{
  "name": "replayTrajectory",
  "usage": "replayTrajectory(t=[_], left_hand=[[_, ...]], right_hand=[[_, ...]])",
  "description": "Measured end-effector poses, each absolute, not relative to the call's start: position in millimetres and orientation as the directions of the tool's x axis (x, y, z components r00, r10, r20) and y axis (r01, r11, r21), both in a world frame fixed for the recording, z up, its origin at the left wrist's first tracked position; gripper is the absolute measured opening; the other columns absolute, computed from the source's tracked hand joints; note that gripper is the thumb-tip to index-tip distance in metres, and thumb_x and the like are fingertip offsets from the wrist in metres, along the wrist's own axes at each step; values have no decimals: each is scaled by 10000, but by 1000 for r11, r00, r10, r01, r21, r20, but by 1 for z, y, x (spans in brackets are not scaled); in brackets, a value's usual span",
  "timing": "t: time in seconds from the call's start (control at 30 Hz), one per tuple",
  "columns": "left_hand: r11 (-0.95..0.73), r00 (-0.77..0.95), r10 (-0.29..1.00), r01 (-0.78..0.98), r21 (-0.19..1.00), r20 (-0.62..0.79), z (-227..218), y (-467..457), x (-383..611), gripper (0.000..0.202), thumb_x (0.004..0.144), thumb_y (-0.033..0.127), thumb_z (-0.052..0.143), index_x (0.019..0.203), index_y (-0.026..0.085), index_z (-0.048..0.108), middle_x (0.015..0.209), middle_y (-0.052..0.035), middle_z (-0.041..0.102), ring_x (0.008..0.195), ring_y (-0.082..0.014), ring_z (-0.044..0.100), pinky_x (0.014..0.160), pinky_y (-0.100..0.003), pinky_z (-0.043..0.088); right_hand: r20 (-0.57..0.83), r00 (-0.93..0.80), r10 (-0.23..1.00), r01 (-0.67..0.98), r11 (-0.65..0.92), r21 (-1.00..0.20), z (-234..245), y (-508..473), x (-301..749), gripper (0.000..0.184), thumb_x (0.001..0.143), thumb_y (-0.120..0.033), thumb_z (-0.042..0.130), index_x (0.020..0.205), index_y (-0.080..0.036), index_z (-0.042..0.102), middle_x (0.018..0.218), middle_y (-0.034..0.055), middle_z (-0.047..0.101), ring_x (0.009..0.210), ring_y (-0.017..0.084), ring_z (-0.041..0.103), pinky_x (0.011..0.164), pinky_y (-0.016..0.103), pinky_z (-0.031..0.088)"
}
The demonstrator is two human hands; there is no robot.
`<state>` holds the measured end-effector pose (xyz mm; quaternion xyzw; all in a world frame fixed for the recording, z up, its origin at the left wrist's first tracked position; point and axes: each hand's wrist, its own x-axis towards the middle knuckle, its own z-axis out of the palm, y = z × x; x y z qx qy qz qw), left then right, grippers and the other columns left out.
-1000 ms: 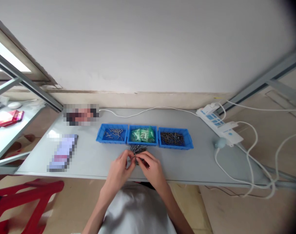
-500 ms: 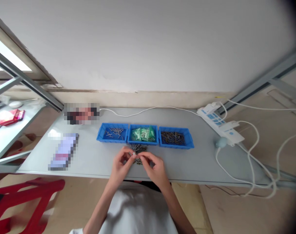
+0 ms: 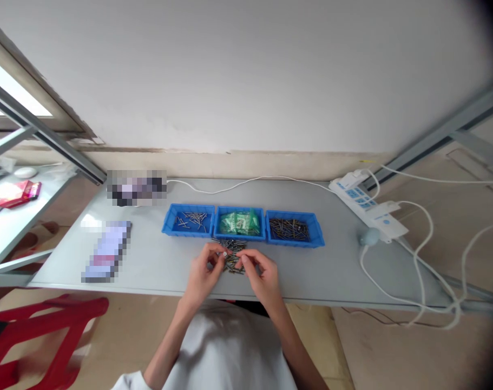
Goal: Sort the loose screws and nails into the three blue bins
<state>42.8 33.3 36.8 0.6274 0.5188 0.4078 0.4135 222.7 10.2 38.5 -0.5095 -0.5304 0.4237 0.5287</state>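
Note:
My left hand (image 3: 206,271) is closed in a pinch on a small piece with a pale round end (image 3: 225,253); its exact kind is too small to tell. Just to its right, my right hand (image 3: 261,271) has thumb and fingertip pressed together, and whatever they hold I cannot make out. Beneath and between both hands lies a loose pile of metal screws (image 3: 235,264) on the grey table. Behind the pile stand three blue bins in a row: the left bin (image 3: 187,234) with a few screws, the middle bin (image 3: 240,237) with a green bag, the right bin (image 3: 295,243) full of darker screws.
A blurred-out phone (image 3: 107,252) lies at the left of the table (image 3: 157,265), with another blurred object (image 3: 137,190) behind it. On the right sits a white power strip (image 3: 363,206) with plugs and loose cables. A red stool (image 3: 47,330) stands at lower left.
My right hand has shifted slightly right, widening the gap between the fingertips. My left hand keeps its pinch on the small piece, almost in place.

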Motion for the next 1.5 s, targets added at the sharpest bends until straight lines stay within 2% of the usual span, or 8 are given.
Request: replayTrajectory(t=[0.67, 0.8, 0.93, 1.0, 1.1, 1.2, 1.37, 1.5], left_hand=[[-115, 161, 985, 386, 915, 55, 40, 36, 44, 153, 1017, 359, 577, 1046, 217, 627, 1012, -49, 804, 568, -105, 597, 601, -247, 503], [-92, 68, 995, 335, 938, 74, 40, 34, 44, 186, 1013, 375, 589, 1114, 219, 581, 992, -64, 819, 554, -108, 587, 591, -243, 511], [-155, -95, 976, 325, 933, 195, 58, 45, 32, 227, 998, 399, 617, 1107, 222, 526, 966, -66, 810, 547, -101, 582, 586, -230, 501], [-198, -138, 954, 372, 907, 265, 71, 56, 23, 218, 996, 415, 626, 1016, 220, 532, 926, -51, 791, 543, -96, 567, 563, -221, 467], [-216, -81, 950, 520, 826, 300, 83, 68, 13, 201, 990, 411, 638, 1003, 215, 592, 728, 23, 716, 524, -95, 518, 566, -211, 430], [-224, -12, 953, 650, 727, 304, 78, 65, 10, 200, 990, 413, 625, 1001, 217, 662, 634, 55, 633, 509, -95, 479, 579, -210, 411], [-233, 189, 972, 790, 567, 137, 53, 50, 13, 253, 1028, 398, 535, 1087, 251, 733, 708, 17, 695, 551, -130, 572, 590, -231, 393], [-248, 220, 969, 873, 421, 114, 42, 50, 16, 277, 1062, 341, 484, 1196, 273, 717, 795, -38, 753, 669, -194, 680, 592, -256, 362]], right_hand=[[96, 103, 990, 85, 87, -993, 35, 12, 223, 271, 1040, -420, 601, 995, -204, 758, 729, 22, 725, 609, 151, 603, 573, 255, 457], [81, 102, 992, 82, 73, -994, 35, 13, 223, 269, 1036, -419, 603, 989, -206, 760, 723, 22, 721, 611, 154, 605, 575, 257, 456], [70, 95, 993, 82, 62, -995, 34, 13, 223, 255, 1033, -408, 608, 998, -209, 763, 729, 21, 718, 621, 154, 608, 585, 259, 458], [66, 95, 993, 86, 57, -995, 32, 13, 223, 249, 1029, -405, 613, 1006, -209, 765, 735, 21, 719, 624, 153, 606, 585, 258, 457], [59, 97, 994, 91, 50, -995, 31, 12, 223, 256, 1030, -408, 610, 993, -208, 765, 729, 22, 717, 620, 152, 598, 573, 255, 447], [56, 96, 994, 90, 47, -995, 32, 12, 223, 270, 1033, -420, 602, 994, -209, 766, 732, 24, 720, 618, 152, 601, 574, 255, 455], [59, 106, 993, 77, 51, -996, 32, 13, 224, 285, 1030, -443, 605, 1002, -204, 759, 736, 28, 719, 628, 158, 627, 581, 257, 480], [65, 107, 992, 79, 57, -995, 30, 12, 224, 293, 1031, -452, 602, 1005, -207, 760, 736, 29, 715, 623, 158, 620, 574, 259, 476]])
